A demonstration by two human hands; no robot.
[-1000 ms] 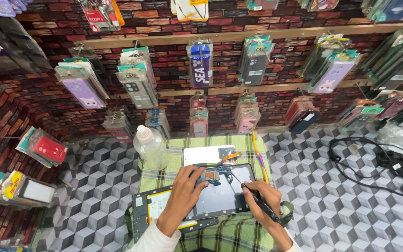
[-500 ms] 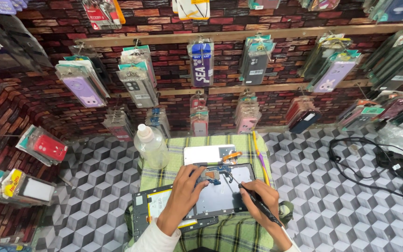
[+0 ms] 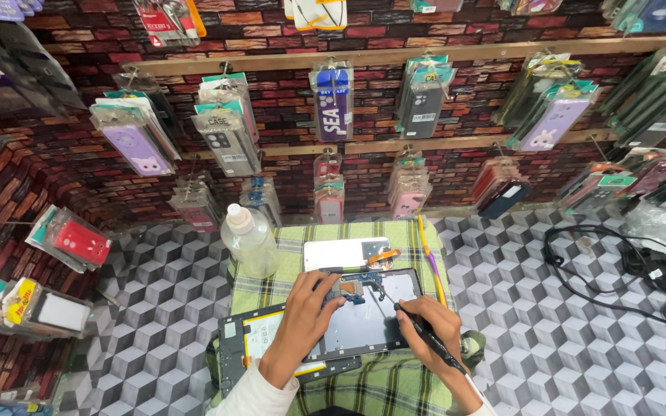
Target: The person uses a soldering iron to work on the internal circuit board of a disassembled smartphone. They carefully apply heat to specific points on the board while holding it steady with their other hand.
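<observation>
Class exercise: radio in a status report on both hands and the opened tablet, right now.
Left hand flat on opened tablet, steadying. Right hand grips black tool, tip at circuit board. Clear bottle off to the left, not blocking.

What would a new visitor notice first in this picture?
At bottom centre, the left hand presses on an opened tablet while the right hand holds a thin dark tool. Above, packaged phone cases hang in rows on the brick-patterned wall.

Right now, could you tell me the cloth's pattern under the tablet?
Green-and-white plaid cloth, clearest in the head view.
</observation>
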